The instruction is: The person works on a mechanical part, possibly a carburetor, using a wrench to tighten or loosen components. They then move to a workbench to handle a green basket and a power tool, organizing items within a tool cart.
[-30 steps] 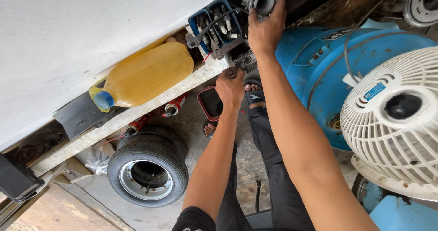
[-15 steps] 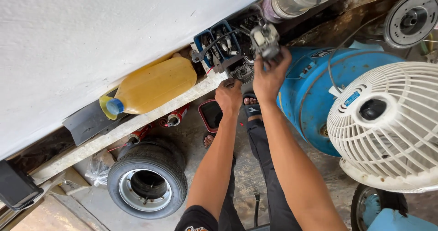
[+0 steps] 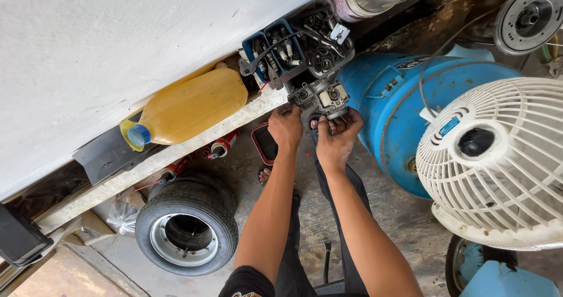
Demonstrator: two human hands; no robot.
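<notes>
Both hands are now meeting low at the small metal engine part [image 3: 326, 96], where a second ago the right hand [image 3: 336, 137] was reaching high up to the clutter on the ledge and the left hand [image 3: 285, 127] was waiting lower down. That part, which looks like a carburetor, is sitting at the edge of the ledge [image 3: 176, 153], just below the blue tray [image 3: 275, 49] of spark plugs and tangled metal bits. The left hand is curling closed against the part's left underside; the right hand is cupping it from below on the right, fingers bent around its base. Both are holding it between them.

Judging from this, the step in hand is drawing the part down off the ledge and getting a firm two-handed hold. The next move is calling for a steady grip, since loose wires and pieces are lying right against it and could snag.

Further out, a yellow jug [image 3: 187, 106] is lying on the ledge, a small tyre [image 3: 186, 229] is resting on the floor, and a blue drum [image 3: 399, 106] and white fan [image 3: 492, 162] are standing to the right.
</notes>
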